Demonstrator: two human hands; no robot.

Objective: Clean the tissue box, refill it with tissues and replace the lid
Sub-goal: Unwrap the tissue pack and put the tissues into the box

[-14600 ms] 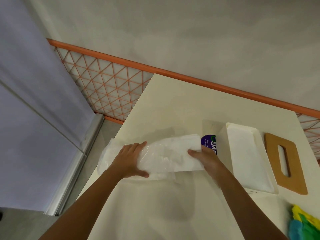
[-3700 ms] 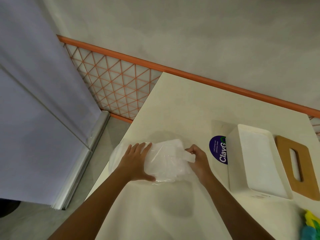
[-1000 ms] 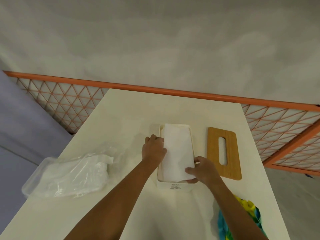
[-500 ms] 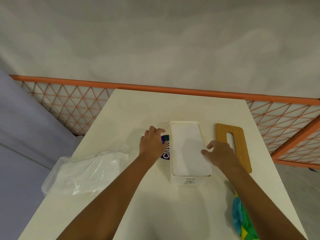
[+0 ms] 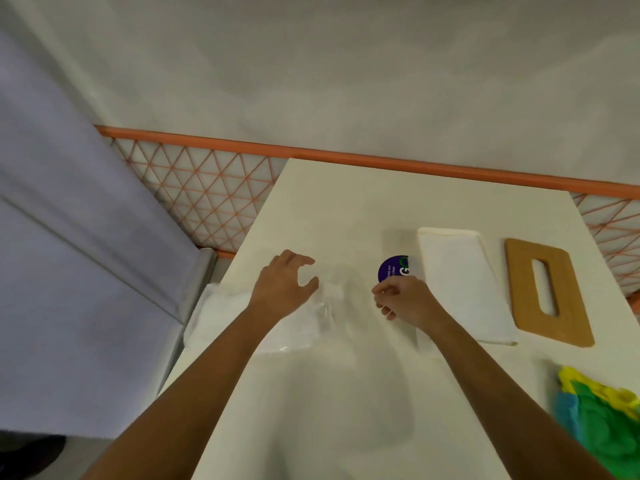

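Note:
The white tissue box [image 5: 460,282] stands open on the table, filled to the top with white tissues. Its wooden lid [image 5: 547,292], with a long slot, lies flat to the right of the box. A clear plastic tissue wrapper [image 5: 242,323] with white tissues inside lies at the table's left edge. My left hand [image 5: 284,289] is over the wrapper's right end, fingers spread and slightly bent. My right hand [image 5: 401,299] hovers between wrapper and box with fingers curled and thumb against forefinger; nothing shows in it.
A round purple sticker [image 5: 393,268] is on the cream table [image 5: 346,393], just left of the box. A yellow, green and blue cloth [image 5: 602,410] lies at the right front. An orange lattice rail [image 5: 207,188] runs behind the table.
Both hands have left the tissue box and moved left to the plastic wrapper. The view has swung left with them.

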